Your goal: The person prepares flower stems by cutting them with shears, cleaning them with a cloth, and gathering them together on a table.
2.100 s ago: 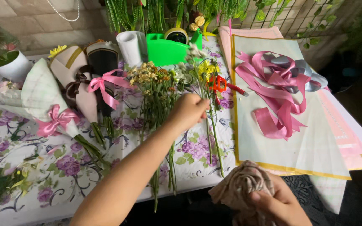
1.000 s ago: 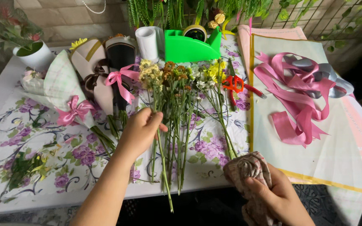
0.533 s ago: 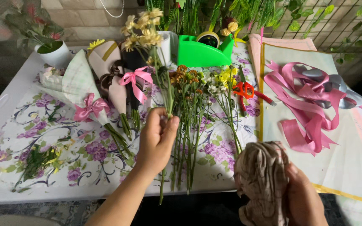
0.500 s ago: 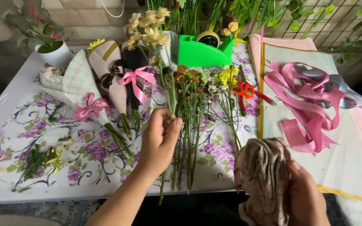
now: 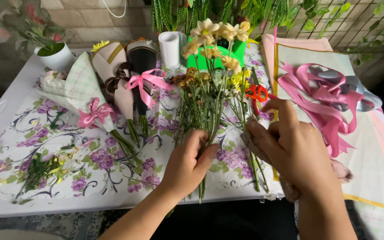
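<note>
— What's different from a moment ago?

— My left hand (image 5: 187,164) now holds the cluster of pale cream daisies on long green stems (image 5: 214,42) upright at centre frame, lifted clear of the loose pile of cut stems (image 5: 196,104) on the floral tablecloth (image 5: 32,133). My right hand (image 5: 296,149) has come up from the lower right edge.

— So the picking is done?

— It looks so; the bunch is gathered in one fist.

— And the hands' pose?

— Left fingers closed around the stems, thumb across. Right hand clutches the crumpled beige cloth (image 5: 341,171), forefinger extended toward the red-handled scissors (image 5: 256,93).
</note>
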